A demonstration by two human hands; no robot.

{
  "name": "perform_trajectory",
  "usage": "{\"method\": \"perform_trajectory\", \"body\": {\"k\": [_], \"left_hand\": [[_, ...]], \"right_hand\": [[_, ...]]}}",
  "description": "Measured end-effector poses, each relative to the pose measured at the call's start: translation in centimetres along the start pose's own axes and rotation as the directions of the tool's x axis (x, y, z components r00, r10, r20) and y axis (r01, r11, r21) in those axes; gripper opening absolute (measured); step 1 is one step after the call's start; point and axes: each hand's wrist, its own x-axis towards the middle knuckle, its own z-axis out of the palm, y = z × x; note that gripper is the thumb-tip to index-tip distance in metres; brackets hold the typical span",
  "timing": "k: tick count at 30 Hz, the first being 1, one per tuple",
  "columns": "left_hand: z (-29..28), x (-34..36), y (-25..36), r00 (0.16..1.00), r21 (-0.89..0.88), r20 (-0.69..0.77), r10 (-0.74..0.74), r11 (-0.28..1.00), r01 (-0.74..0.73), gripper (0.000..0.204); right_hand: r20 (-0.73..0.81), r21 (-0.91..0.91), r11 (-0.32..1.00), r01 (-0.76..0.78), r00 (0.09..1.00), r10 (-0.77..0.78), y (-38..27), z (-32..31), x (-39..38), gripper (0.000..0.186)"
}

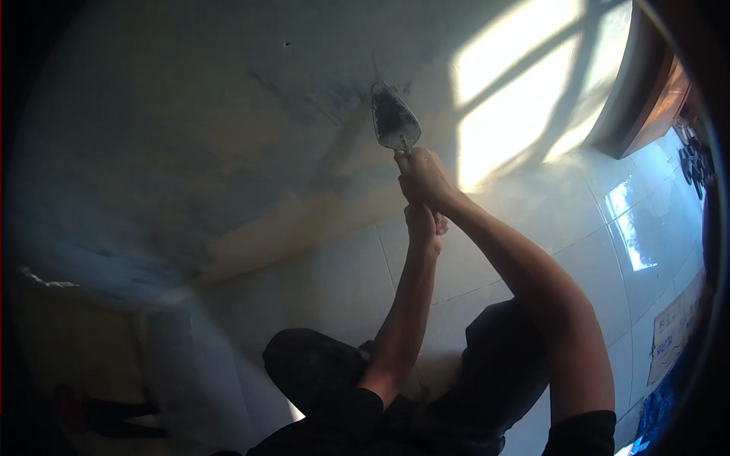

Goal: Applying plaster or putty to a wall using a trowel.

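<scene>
A pointed trowel (pixel 396 118) with a grey, smeared metal blade points away from me, its tip at or close to the stained wall (pixel 228 129); whether it touches I cannot tell. My right hand (pixel 426 176) is closed round the trowel's handle just behind the blade. Directly below it, my left hand (pixel 422 226) is also closed, fingers curled, in line with the handle. The part of the handle inside both hands is hidden. Dark scrape marks (pixel 323 106) show on the wall left of the blade.
Window light (pixel 517 83) falls on the wall at right. Pale floor tiles (pixel 494 243) lie beneath my bent knees (pixel 312 361). A brown wooden piece (pixel 646 106), dark footwear (pixel 692 163), printed cardboard (pixel 673 334) and blue plastic (pixel 658 410) are along the right side.
</scene>
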Motion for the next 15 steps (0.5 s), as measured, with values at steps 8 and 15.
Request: {"method": "perform_trajectory", "body": {"k": [8, 15], "left_hand": [[0.9, -0.3, 0.2, 1.0, -0.057, 0.021, 0.012, 0.998, -0.011, 0.048], [0.2, 0.6, 1.6, 0.985, 0.003, 0.073, 0.157, 0.988, -0.157, 0.055]], "right_hand": [[-0.048, -0.016, 0.999, -0.039, 0.998, 0.039, -1.1, -0.5, -0.4, 0.049], [-0.082, 0.079, 0.996, 0.036, 0.996, -0.029, -2.9, -0.9, 0.6, 0.049]]}}
